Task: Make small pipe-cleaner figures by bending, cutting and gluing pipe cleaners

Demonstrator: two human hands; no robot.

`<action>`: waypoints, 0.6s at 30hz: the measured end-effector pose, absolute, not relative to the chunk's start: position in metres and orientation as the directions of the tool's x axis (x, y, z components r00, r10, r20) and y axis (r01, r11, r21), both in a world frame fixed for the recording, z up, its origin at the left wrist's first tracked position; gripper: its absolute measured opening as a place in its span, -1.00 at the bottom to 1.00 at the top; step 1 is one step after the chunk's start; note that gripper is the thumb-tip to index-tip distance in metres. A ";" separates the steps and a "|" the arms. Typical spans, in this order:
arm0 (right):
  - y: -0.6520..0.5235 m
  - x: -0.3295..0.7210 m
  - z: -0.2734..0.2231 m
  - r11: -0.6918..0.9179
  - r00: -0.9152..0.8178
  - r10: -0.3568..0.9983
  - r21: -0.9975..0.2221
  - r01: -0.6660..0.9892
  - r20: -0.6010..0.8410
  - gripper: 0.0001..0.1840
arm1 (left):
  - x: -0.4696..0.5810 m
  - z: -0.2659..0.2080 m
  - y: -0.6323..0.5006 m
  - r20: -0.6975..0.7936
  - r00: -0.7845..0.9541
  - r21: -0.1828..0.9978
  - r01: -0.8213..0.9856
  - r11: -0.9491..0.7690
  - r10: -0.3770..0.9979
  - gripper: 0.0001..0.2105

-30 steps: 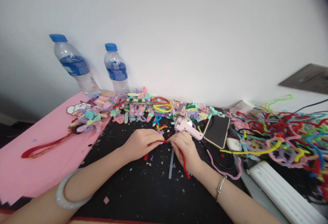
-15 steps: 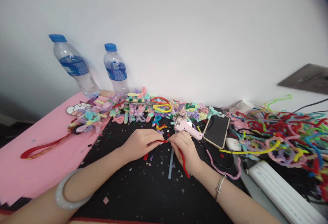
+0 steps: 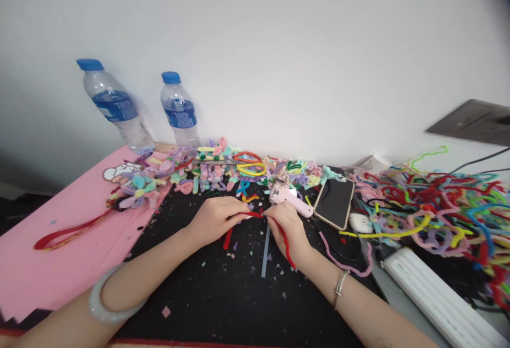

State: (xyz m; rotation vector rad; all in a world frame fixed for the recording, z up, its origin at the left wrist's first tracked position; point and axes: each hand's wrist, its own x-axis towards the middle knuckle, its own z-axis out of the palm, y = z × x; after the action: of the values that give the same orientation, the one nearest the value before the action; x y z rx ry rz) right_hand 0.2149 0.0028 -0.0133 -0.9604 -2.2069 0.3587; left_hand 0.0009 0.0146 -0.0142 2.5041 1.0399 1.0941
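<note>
A red pipe cleaner (image 3: 255, 214) spans the small gap between my two hands over the black mat (image 3: 191, 305). My left hand (image 3: 217, 221) pinches one stretch of it, and a red end hangs below the fingers. My right hand (image 3: 290, 231) is closed on the other side, with a red length trailing across its palm side toward the wrist. Just behind the right hand lies a pink glue gun (image 3: 292, 199), and its clear glue stick (image 3: 265, 252) points toward me. A small blue loop (image 3: 243, 187) and orange scraps (image 3: 250, 198) lie beyond the fingers.
Finished fuzzy pieces line the wall, with scissors (image 3: 251, 167) on top. Two water bottles (image 3: 179, 114) stand back left beside pink sheets (image 3: 71, 220). A phone (image 3: 334, 203), a tangle of pipe cleaners (image 3: 446, 210) and a white ridged case (image 3: 438, 295) occupy the right.
My hands have moved slightly apart, so more of the red pipe cleaner shows between them. The red end under my left hand hangs more visibly. The view has shifted a little.
</note>
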 end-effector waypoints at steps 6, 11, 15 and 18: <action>0.004 0.214 -0.013 0.688 -0.485 0.726 -0.495 0.532 0.488 -0.84 | 0.001 -0.020 0.015 0.585 0.462 0.430 0.521 -0.738 0.667 -0.85; 0.005 0.214 -0.013 0.676 -0.467 0.737 -0.518 0.524 0.489 -0.84 | 0.000 -0.019 0.015 0.538 0.459 0.480 0.524 -0.704 0.708 -0.84; 0.008 0.215 -0.014 0.636 -0.380 0.770 -0.569 0.521 0.513 -0.85 | -0.001 -0.018 0.017 0.504 0.435 0.522 0.534 -0.664 0.746 -0.82; 0.009 0.216 -0.013 0.619 -0.340 0.782 -0.589 0.519 0.522 -0.86 | -0.003 -0.018 0.019 0.525 0.410 0.511 0.549 -0.661 0.746 -0.85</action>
State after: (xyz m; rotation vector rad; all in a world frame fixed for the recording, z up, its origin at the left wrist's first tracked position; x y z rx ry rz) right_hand 0.2157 0.0090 -0.0132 -1.0226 -2.0238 0.4079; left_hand -0.0027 0.0185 -0.0184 2.4095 1.1336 1.0973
